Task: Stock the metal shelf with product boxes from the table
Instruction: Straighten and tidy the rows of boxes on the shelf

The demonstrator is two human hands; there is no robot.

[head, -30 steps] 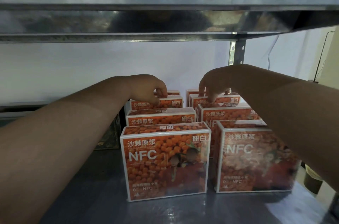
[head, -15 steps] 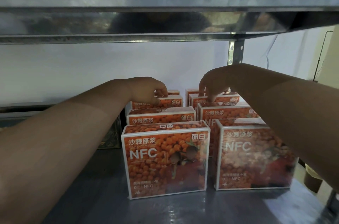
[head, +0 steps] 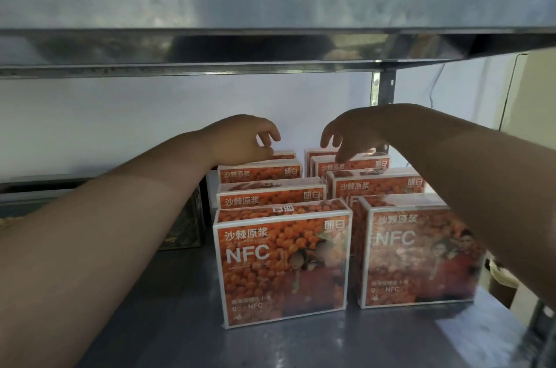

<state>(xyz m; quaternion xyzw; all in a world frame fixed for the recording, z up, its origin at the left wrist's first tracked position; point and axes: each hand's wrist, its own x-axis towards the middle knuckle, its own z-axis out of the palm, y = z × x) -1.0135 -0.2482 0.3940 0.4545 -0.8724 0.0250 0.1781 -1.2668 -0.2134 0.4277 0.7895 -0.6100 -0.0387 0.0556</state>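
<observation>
Where boxes (head: 282,262) stand, left hand (head: 249,140) and right hand (head: 350,132) reach (empty)

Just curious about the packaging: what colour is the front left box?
The front left box is orange, printed with berries, white lettering; clearest in the head view.

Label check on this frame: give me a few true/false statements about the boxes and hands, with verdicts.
1. The orange boxes stand in two rows on the metal shelf. True.
2. The left hand holds a box lifted off the shelf. False: it holds nothing, its fingers loosely curled above the back of the left row.
3. The front left box lies flat. False: it stands upright, printed face forward.
4. The right hand reaches to the back of the right row. True.
</observation>
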